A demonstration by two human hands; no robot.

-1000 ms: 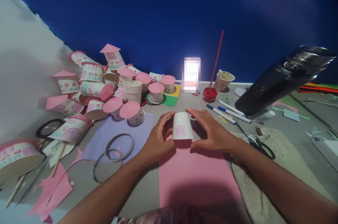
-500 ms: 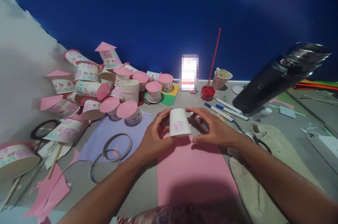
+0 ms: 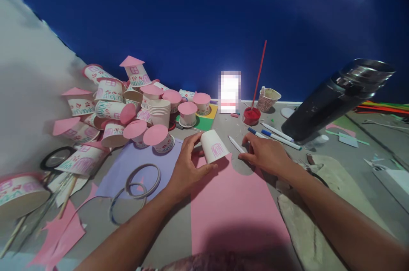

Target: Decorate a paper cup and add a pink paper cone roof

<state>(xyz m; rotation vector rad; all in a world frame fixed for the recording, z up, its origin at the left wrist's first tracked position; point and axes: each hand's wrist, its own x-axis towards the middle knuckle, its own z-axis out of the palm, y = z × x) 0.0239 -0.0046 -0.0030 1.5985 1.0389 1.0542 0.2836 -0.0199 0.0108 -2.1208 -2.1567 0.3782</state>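
Note:
A white paper cup [image 3: 213, 146], upside down and tilted, carries a pink drawn door on its side. My left hand [image 3: 188, 164] is closed around it, thumb at the rim and fingers behind. To the right, my right hand [image 3: 263, 154] is at a white marker [image 3: 235, 144] lying on the table. Its thumb and index finger are apart around the marker's near end; whether they touch it I cannot tell. Pink paper [image 3: 236, 203] lies beneath both hands.
Decorated cups with pink paper roofs [image 3: 155, 134] are piled at left, near a cup stack [image 3: 159, 111] and bangles [image 3: 142, 180]. At right are blue-capped markers [image 3: 276, 138], a red pot [image 3: 251, 116], a patterned cup [image 3: 268, 99], a dark flask [image 3: 319, 100] and a cloth [image 3: 338, 194].
My right hand has moved away from the cup, to the right, down by the white marker. The cup, still in my left hand, has tilted and its drawn door has turned rightward.

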